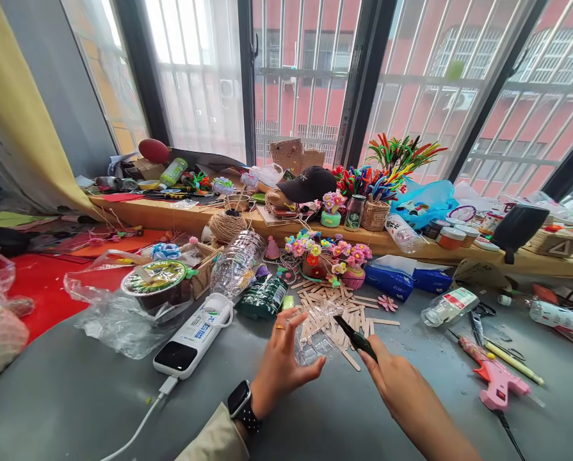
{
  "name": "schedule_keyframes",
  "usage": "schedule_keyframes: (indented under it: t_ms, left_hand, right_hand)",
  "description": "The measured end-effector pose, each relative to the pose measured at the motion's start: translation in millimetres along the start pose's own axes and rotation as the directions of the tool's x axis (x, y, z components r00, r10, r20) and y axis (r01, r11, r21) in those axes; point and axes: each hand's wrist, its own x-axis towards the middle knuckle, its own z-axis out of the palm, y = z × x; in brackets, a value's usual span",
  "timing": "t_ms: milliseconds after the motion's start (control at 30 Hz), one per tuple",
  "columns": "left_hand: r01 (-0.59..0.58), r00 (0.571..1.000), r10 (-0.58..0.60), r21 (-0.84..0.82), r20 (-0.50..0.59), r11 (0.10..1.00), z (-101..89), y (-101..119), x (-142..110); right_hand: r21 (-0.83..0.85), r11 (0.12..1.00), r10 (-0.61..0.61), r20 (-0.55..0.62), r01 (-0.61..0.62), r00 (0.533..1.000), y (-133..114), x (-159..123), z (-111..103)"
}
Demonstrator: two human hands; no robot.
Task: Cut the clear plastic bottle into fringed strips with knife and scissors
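My left hand (pixel 286 352), with a ring and a watch on the wrist, curves its thumb and fingers around a clear plastic bottle piece (pixel 312 346). The see-through plastic makes its outline hard to follow. In my right hand (pixel 394 378) is a dark utility knife (pixel 358 339), its black blade pointing up and left. The blade tip is near the clear piece; whether they touch I cannot tell. Beneath and behind them, wooden craft sticks (pixel 363 317) lie in a loose pile on the grey table (pixel 324 422).
At right lie a pink glue gun (pixel 500 378), scissors (pixel 478 323) and an empty bottle (pixel 449 307). Left are a white power bank (pixel 194 336), a lidded bowl (pixel 154 282) and a crinkled bottle (pixel 238 262). Crocheted flowers (pixel 356 253) stand behind the sticks.
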Motion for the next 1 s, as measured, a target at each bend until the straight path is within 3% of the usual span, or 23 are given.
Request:
schedule_keyframes:
  t_ms: [333, 667, 900, 1000]
  left_hand:
    - [-0.012, 1.000, 0.012, 0.016, -0.008, 1.000, -1.0, 3, 1]
    - [-0.055, 0.998, 0.057, 0.083, -0.019, 0.995, 5.0, 4, -3]
    - [-0.022, 1.000, 0.023, 0.071, -0.017, 0.997, 3.3, 4, -2]
    - [0.032, 0.998, -0.030, 0.045, -0.054, 0.998, 0.4, 1, -1]
  right_hand:
    - [-0.044, 0.998, 0.035, 0.008, -0.035, 0.999, -11, -2, -3]
    - [-0.087, 0.996, 0.034, 0.112, -0.025, 0.993, -14, 10, -17]
    - [-0.150, 0.989, 0.027, 0.140, -0.006, 0.990, -11, 7, -24]
    - [-0.154, 0.987, -0.011, 0.227, 0.047, 0.974, -1, -1, -18]
